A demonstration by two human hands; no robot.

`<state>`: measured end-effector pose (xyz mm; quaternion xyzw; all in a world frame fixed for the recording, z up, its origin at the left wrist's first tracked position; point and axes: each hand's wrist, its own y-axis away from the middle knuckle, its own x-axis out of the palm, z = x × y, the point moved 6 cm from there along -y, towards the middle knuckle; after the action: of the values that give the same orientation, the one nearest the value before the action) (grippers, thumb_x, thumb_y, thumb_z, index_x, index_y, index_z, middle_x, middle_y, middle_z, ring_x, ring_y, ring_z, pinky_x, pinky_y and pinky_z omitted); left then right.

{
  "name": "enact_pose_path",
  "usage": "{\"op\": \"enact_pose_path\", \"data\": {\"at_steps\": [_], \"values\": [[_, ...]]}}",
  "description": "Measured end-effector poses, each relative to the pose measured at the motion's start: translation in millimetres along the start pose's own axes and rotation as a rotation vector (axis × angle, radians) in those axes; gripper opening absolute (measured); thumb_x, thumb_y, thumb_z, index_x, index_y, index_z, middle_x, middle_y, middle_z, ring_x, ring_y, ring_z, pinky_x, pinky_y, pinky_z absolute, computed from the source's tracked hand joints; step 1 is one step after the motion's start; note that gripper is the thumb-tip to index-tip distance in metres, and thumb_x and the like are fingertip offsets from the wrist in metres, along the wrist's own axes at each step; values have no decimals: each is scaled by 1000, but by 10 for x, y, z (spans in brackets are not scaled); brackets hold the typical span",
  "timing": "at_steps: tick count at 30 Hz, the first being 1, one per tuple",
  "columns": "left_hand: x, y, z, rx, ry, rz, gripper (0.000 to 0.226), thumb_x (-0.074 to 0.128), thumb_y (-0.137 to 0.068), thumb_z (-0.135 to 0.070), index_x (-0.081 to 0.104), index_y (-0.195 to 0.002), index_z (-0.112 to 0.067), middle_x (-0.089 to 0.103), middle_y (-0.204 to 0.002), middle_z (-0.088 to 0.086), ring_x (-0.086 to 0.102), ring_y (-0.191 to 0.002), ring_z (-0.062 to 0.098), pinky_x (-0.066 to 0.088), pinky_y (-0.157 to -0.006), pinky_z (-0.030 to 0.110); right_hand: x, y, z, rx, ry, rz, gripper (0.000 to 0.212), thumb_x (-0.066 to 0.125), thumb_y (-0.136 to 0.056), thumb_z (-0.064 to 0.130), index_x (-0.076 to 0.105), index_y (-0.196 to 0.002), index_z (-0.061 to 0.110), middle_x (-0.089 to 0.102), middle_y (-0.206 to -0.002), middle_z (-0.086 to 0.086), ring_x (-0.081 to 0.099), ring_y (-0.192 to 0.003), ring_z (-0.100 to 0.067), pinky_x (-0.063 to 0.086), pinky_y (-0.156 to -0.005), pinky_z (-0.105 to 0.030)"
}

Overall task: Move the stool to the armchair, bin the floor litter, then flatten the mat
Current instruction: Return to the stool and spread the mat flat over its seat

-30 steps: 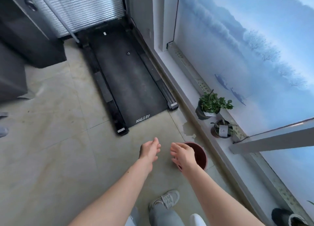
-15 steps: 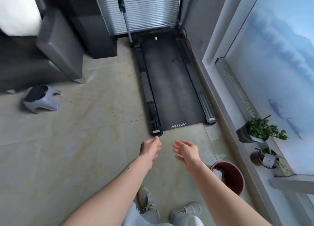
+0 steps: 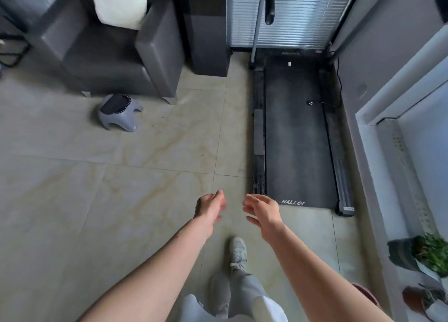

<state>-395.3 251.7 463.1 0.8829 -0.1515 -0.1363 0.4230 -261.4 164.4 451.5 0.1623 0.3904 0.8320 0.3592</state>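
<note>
Over the tiled floor (image 3: 72, 176), both hands, left (image 3: 209, 206) and right (image 3: 263, 210), are hovering spread and empty. Stool (image 3: 118, 112) is sitting just beside the armchair (image 3: 116, 55), so that step looks done. Litter, bin and mat are not showing; binning and flattening seem left.

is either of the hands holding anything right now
No, the left hand and right hand are both open and empty above the tiled floor.
</note>
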Motion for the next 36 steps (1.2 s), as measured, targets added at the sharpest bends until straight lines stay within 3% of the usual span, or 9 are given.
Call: {"op": "enact_pose_path", "data": {"at_steps": [14, 21, 26, 33, 36], "values": [[-682, -524, -770, -11, 237, -176, 34, 50, -99, -30, 62, -115, -2, 70, -108, 10, 65, -93, 20, 46, -88, 34, 1132, -608, 811, 22, 242, 195, 22, 67, -91, 20, 68, -110, 10, 71, -92, -6, 66, -82, -18, 52, -72, -31], [-1432, -826, -1052, -7, 331, -241, 33, 52, -99, -28, 62, -116, -2, 70, -108, 11, 66, -94, 22, 48, -91, 37, 2051, -741, 1031, -3, 355, 264, 5, 66, -91, 19, 68, -94, 16, 70, -89, -6, 65, -82, -19, 53, -79, -34], [-2125, -1108, -1266, -20, 331, -263, 27, 53, -98, -27, 64, -110, -5, 71, -106, 11, 67, -91, 21, 48, -86, 34, 2845, -768, 1094, -1, 361, 276, 5, 66, -90, 18, 67, -86, 19, 69, -85, -6, 63, -82, -20, 52, -74, -32], [-3121, -1479, -1557, -14, 323, -278, 26, 54, -97, -26, 64, -110, -6, 72, -105, 10, 68, -88, 20, 48, -83, 33, 3917, -727, 1135, 4, 343, 271, 6, 66, -89, 17, 67, -85, 20, 69, -84, -6, 63, -80, -20, 52, -71, -31], [-3391, -1582, -1652, -12, 338, -288, 25, 54, -97, -26, 64, -109, -7, 72, -101, 9, 68, -87, 20, 49, -86, 35, 4195, -733, 1156, 9, 345, 273, 5, 67, -89, 19, 68, -94, 17, 70, -84, -5, 64, -79, -18, 52, -72, -32]]}}
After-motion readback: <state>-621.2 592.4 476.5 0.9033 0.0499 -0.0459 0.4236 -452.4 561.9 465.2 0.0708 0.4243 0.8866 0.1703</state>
